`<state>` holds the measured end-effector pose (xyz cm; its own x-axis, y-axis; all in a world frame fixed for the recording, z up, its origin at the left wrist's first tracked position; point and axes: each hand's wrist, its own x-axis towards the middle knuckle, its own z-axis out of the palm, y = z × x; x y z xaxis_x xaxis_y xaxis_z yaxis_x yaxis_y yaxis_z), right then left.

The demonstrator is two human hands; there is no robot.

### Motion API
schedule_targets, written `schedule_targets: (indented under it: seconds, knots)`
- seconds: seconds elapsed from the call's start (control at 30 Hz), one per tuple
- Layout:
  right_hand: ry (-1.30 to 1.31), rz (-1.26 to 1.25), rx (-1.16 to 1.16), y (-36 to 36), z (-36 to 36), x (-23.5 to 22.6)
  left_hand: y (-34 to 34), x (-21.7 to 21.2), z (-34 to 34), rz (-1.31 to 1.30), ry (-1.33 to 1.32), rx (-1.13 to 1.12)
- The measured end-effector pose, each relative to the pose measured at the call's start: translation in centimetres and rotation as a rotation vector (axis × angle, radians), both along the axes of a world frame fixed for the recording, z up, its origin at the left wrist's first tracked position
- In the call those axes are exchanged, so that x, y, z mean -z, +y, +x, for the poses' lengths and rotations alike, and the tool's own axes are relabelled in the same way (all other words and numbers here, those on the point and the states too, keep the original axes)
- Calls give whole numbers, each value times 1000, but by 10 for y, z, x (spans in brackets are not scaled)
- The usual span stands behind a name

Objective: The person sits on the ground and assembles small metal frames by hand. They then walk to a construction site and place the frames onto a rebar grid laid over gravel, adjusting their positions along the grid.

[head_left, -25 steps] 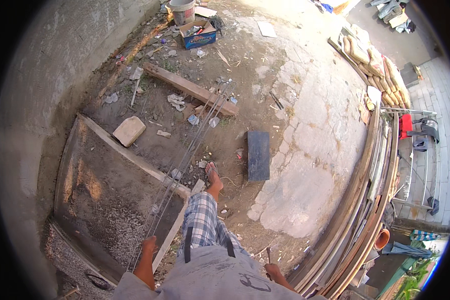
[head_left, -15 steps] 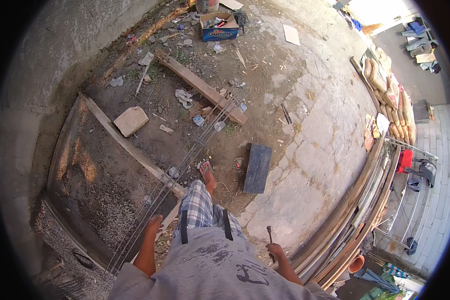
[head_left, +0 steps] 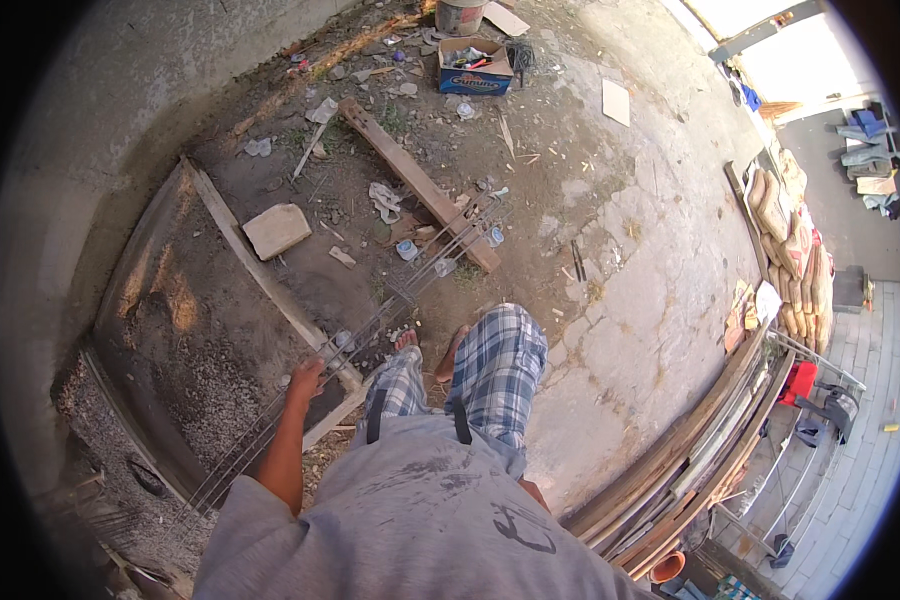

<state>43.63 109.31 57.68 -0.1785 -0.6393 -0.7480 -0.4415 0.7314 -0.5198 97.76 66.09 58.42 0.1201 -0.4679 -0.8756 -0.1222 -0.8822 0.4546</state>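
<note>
A long, narrow steel rebar cage [head_left: 395, 303] lies slantwise on the ground, one end propped on a wooden beam [head_left: 415, 182]. My left arm reaches down to it, and my left hand [head_left: 307, 378] is closed on its bars beside the timber frame edge. Only a bit of my right forearm [head_left: 535, 492] shows beside my shirt. My right hand is hidden behind my body, and so is whatever it holds. My knees are bent, with the right knee raised in front of me.
A pale stone block [head_left: 277, 231] sits inside the timber frame [head_left: 250, 260], near gravel [head_left: 205, 410]. A blue cardboard box [head_left: 473, 80] and a bucket [head_left: 462, 17] stand far ahead. Stacked planks [head_left: 685, 445] and piled sacks [head_left: 795, 240] line the right side.
My left hand has moved forward from beside the rebar cage onto its bars. My right hand, which held a hammer-like tool, has gone out of sight. My right knee has risen, covering the dark block.
</note>
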Motion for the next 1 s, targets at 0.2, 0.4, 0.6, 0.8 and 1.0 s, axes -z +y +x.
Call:
schedule_targets:
  seconds: [0.2,0.4,0.6,0.8,1.0]
  knots:
    - [-62,537,328,-185,-21,-79,117,-10,61,205,-213,-165]
    - [-37,644,157,-329,-95,-112,178,-23,23,196,-278,-503]
    - [31,641,137,-470,-235,-59,151,-47,-137,170,-235,-531]
    - [113,516,158,-579,-295,-69,79,-120,-230,-9,-163,-202]
    - [-121,169,-386,-543,-277,-63,141,-60,-231,-105,-281,-262]
